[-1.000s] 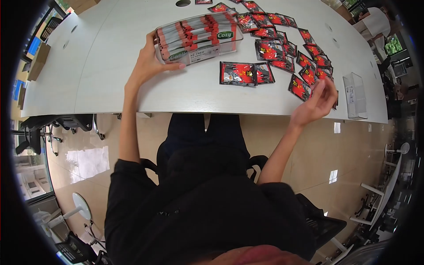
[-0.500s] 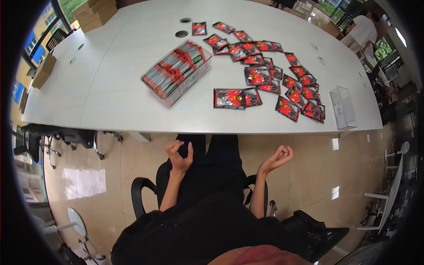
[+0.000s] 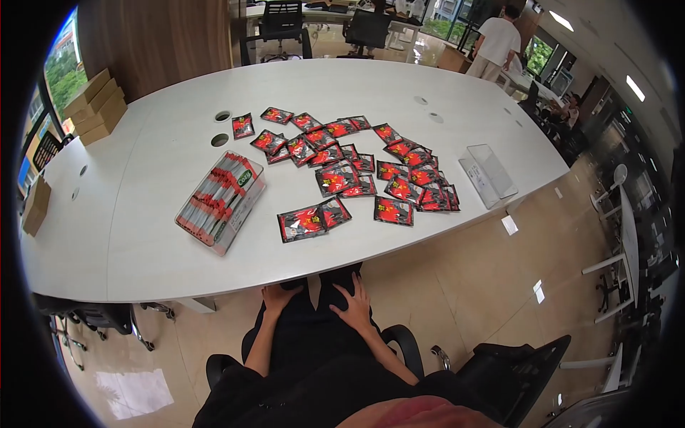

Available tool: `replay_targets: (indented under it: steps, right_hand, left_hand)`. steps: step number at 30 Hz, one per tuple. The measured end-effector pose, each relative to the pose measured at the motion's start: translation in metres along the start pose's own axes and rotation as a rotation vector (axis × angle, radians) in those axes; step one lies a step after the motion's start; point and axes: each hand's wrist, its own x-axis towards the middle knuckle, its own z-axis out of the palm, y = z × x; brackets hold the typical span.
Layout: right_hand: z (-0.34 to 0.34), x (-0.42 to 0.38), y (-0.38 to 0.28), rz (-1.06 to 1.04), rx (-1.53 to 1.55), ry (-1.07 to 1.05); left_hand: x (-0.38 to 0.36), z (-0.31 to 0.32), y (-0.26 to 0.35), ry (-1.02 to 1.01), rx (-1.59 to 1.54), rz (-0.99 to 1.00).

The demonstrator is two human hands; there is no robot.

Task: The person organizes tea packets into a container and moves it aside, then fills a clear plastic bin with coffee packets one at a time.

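Below the table edge, my left hand (image 3: 277, 299) rests on my left thigh, empty, its thumb held apart from the fingers. On the other thigh lies my right hand (image 3: 352, 305), fingers spread and holding nothing. Several red and black packets (image 3: 337, 177) are scattered over the middle of the table, some overlapping. To their left stands a clear plastic box (image 3: 227, 237) full of slim packets (image 3: 217, 196) with red and grey wrappers. An empty clear plastic box (image 3: 488, 176) sits toward the table's right edge.
The white table (image 3: 153, 185) has round cable holes (image 3: 219, 140). Cardboard boxes (image 3: 100, 114) are stacked at its far left corner, and another carton (image 3: 37, 205) is on the left. A person in a white shirt (image 3: 498, 41) stands beyond. A black chair (image 3: 510, 378) is at my right.
Both hands, raised above my lap before, have come down onto my thighs, and the right one has opened. The view has tilted upward and turned. Packets and boxes look undisturbed.
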Motion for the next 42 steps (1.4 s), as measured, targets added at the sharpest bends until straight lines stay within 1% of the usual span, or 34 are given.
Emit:
replay_targets:
  steps: [2,3,5,6,8,9,11,12,14,15,17,18,20,21,23,24,26,27,29,30,33,35,36,38,40,42]
  right_hand:
    - [-0.005,-0.003,0.003,0.050,0.034,-0.011]
    - [-0.006,-0.005,0.004,0.062,0.031,0.003]
    - [-0.011,-0.010,0.008,0.067,0.027,0.018]
    - [-0.015,-0.011,0.008,0.094,0.019,0.043]
    - [-0.021,-0.015,0.003,0.173,-0.085,-0.033]
    - [-0.023,-0.016,0.005,0.196,-0.087,-0.020]
    - [-0.027,-0.017,0.007,0.408,0.044,0.068]
    - [-0.027,-0.020,0.012,0.421,0.042,0.076]
    - [-0.029,-0.022,0.029,0.708,0.318,-0.005]
    - [-0.025,-0.023,0.037,0.705,0.313,0.007]
    - [-0.017,-0.027,0.046,0.759,0.299,-0.027]
    - [-0.015,-0.027,0.049,0.756,0.298,-0.018]
    - [-0.013,-0.029,0.053,0.734,0.268,0.004]
    - [-0.014,-0.028,0.054,0.730,0.267,0.009]
    - [-0.014,-0.030,0.057,0.736,0.289,0.014]
    - [-0.014,-0.030,0.059,0.738,0.286,0.015]
    - [-0.012,-0.029,0.061,0.765,0.293,-0.007]
    - [-0.011,-0.028,0.061,0.766,0.291,-0.006]
    - [-0.009,-0.027,0.061,0.754,0.313,-0.006]
    - [-0.008,-0.026,0.061,0.754,0.315,-0.008]
    - [-0.006,-0.025,0.058,0.735,0.347,-0.014]
    - [-0.009,-0.022,0.052,0.691,0.353,-0.018]
    - [-0.010,-0.021,0.050,0.691,0.356,-0.030]
    - [-0.009,-0.017,0.046,0.665,0.347,-0.048]
    - [-0.007,-0.014,0.042,0.659,0.331,-0.050]
    - [-0.005,-0.013,0.039,0.655,0.312,-0.070]
  left_hand:
    - [-0.003,0.006,0.001,0.049,0.073,0.005]
    - [-0.007,0.018,-0.006,0.040,0.077,0.022]
    - [-0.016,0.046,-0.015,0.139,0.338,-0.057]
    - [-0.028,0.047,-0.008,0.123,0.342,-0.023]
    - [-0.062,0.032,0.014,0.297,0.439,0.250]
    - [-0.064,0.035,0.012,0.282,0.440,0.272]
    - [-0.062,0.036,0.004,0.257,0.350,0.240]
    - [-0.061,0.032,0.004,0.247,0.350,0.253]
    - [-0.051,0.027,0.009,0.068,0.074,-0.147]
    - [-0.045,0.030,0.008,0.070,0.067,-0.136]
    - [-0.035,0.037,-0.001,-0.009,0.147,-0.156]
    - [-0.030,0.038,-0.005,-0.006,0.144,-0.147]
    - [-0.019,0.036,-0.014,-0.061,-0.038,0.014]
    - [-0.011,0.031,-0.015,-0.058,-0.040,0.019]
    - [-0.001,0.020,-0.020,-0.220,-0.419,0.086]
    - [0.005,0.017,-0.021,-0.222,-0.421,0.086]
    - [0.016,0.014,-0.021,-0.363,-0.684,-0.008]
    - [0.017,0.013,-0.016,-0.366,-0.686,-0.007]
    - [0.015,0.009,-0.010,-0.378,-0.812,-0.130]
    - [0.015,0.010,-0.013,-0.377,-0.811,-0.132]
    - [0.012,0.016,-0.021,-0.322,-0.791,-0.112]
    - [-0.004,0.020,-0.017,-0.095,-0.674,-0.021]
    - [-0.023,0.023,-0.015,-0.090,-0.671,-0.033]
    - [-0.067,0.026,-0.009,0.091,0.038,-0.164]
    - [-0.087,0.018,0.003,0.072,0.072,-0.160]
    - [-0.089,0.010,0.010,0.047,0.105,-0.172]
